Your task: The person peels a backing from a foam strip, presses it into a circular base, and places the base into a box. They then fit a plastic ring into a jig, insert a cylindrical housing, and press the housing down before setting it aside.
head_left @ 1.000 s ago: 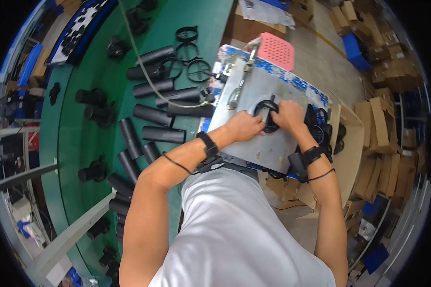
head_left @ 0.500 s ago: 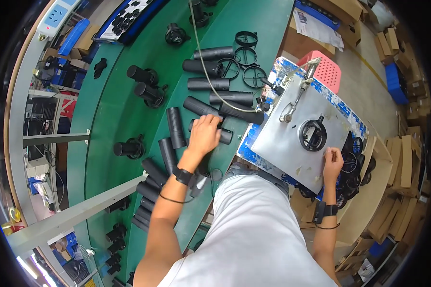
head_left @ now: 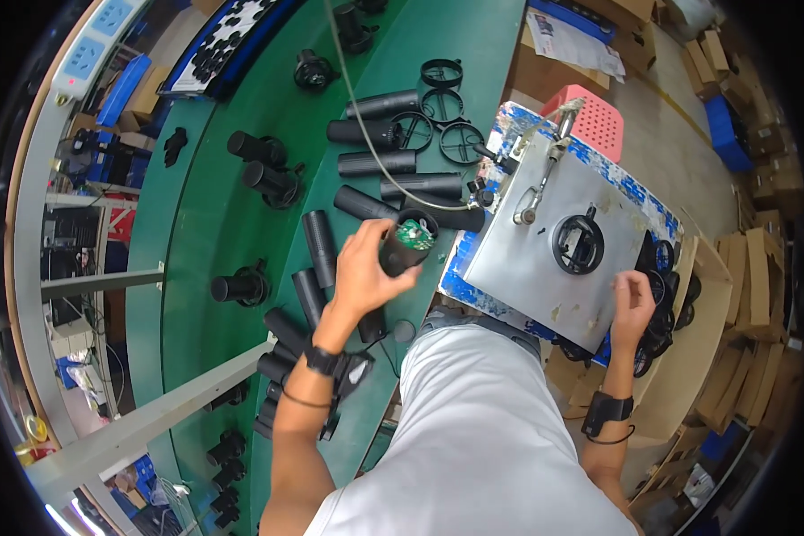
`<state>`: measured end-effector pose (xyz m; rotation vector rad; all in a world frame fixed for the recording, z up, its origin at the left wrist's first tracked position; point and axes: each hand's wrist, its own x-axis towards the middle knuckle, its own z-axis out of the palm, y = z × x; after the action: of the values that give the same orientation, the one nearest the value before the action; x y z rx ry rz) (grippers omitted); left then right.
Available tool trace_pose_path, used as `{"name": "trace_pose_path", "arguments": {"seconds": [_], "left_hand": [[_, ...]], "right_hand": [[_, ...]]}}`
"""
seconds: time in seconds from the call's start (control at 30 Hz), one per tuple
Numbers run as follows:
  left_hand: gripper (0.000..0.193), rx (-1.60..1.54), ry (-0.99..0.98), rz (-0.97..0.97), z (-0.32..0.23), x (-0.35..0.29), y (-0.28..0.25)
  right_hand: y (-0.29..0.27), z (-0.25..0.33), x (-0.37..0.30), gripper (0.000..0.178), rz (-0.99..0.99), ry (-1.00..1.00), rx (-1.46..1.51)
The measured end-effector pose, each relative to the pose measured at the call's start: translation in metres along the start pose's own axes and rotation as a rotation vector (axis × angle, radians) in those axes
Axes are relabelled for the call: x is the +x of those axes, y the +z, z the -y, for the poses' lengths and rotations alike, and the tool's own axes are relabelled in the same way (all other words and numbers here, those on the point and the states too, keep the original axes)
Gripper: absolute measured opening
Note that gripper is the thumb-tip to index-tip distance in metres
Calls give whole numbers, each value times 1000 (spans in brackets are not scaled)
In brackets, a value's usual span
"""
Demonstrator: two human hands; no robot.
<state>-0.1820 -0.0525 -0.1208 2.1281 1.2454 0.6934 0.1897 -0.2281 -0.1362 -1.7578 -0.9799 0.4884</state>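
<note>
My left hand (head_left: 359, 272) grips a black ribbed cylinder (head_left: 397, 258) over the green bench, tilted so its open end shows. Inside that end is a green circuit board (head_left: 414, 234) with wires. Several like black cylinders (head_left: 377, 162) lie around it on the bench. My right hand (head_left: 632, 306) hovers by the right edge of a metal plate (head_left: 518, 255), its fingers curled and nothing visible in them. A black ring with a crossbar and a side tab (head_left: 579, 245) sits on that plate, left of the right hand.
Several black rings (head_left: 441, 105) lie at the bench's far right edge. A metal lever clamp (head_left: 545, 183) and a hose (head_left: 357, 112) stand beside the plate. More rings (head_left: 659, 313) fill a carton (head_left: 695, 322) at right. Behind is a pink perforated basket (head_left: 590, 125). A grey rail (head_left: 152, 402) crosses at left.
My left hand has lifted the cylinder off the bench and turned its open end up, so the circuit board shows. The right hand has shifted slightly right; its fingers remain curled.
</note>
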Motion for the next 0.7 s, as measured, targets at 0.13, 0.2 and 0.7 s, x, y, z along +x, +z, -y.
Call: {"name": "trace_pose_path", "arguments": {"seconds": [0.13, 0.2, 0.7], "left_hand": [[58, -1184, -88, 212, -48, -2, 24], [61, -1317, -159, 249, -70, 2, 51], [37, -1069, -429, 801, -67, 36, 143]], "right_hand": [[56, 99, -13, 54, 462, -132, 189], [66, 105, -14, 63, 544, -131, 213], [-8, 94, -16, 49, 272, -444, -342]]}}
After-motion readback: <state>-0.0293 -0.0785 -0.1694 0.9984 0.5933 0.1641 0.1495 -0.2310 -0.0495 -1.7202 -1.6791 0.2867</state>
